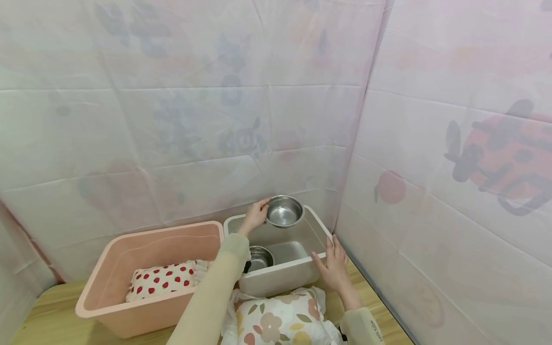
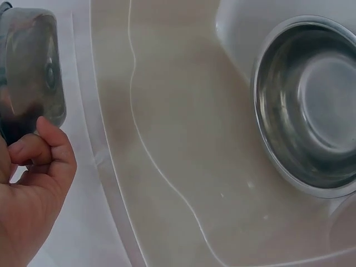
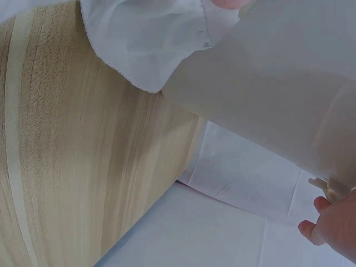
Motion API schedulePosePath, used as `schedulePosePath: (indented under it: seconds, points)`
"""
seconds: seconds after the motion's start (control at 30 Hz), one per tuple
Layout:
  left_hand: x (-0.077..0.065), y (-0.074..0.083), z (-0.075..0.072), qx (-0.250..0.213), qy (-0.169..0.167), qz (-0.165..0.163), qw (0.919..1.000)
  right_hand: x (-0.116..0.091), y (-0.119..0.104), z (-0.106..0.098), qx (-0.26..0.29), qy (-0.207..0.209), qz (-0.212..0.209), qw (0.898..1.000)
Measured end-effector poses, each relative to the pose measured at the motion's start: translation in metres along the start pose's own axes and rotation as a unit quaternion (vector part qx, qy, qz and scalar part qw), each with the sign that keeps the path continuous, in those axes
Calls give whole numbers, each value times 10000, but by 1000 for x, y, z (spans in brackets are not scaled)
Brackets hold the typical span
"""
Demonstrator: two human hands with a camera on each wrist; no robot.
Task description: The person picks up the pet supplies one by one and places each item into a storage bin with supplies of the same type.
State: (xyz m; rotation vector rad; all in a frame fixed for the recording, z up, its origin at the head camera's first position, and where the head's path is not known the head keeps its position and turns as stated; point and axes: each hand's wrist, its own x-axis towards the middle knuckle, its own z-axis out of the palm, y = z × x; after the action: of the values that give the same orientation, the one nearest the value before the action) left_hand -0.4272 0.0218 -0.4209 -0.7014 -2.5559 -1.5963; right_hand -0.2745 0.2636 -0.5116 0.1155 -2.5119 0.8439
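My left hand [image 1: 255,216] pinches the rim of a shallow stainless steel bowl [image 1: 284,212], held up over the white plastic bin [image 1: 282,280]. In the left wrist view, that bowl [image 2: 34,69] is side-on, and the fingers curl at its edge. A second steel bowl [image 2: 331,111] sits inside the bin at its left end; in the head view, my left sleeve partly covers it. My right hand [image 1: 334,268] rests at the bin's right front corner, its fingers extended over the rim. Only part of this right hand [image 3: 336,222] shows in the right wrist view.
Left of the white bin stands a pink plastic bin [image 1: 151,316] holding a strawberry-print cushion [image 1: 161,280]. A flower-print pillow [image 1: 280,318] with ruffled edges lies in front of the white bin on the wooden table [image 1: 51,316]. Printed fabric walls [image 1: 194,120] rise behind and at right.
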Motion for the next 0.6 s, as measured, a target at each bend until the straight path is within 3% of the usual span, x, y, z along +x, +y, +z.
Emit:
schedulePosePath:
  seconds: [0.27, 0.6]
  points:
    - [3, 1, 6, 109, -84, 24, 9999, -1, 2, -2, -1, -65, 53, 10000]
    - [7, -9, 5, 173, 238, 89, 9995, -1, -3, 2, 22, -134, 63, 9999]
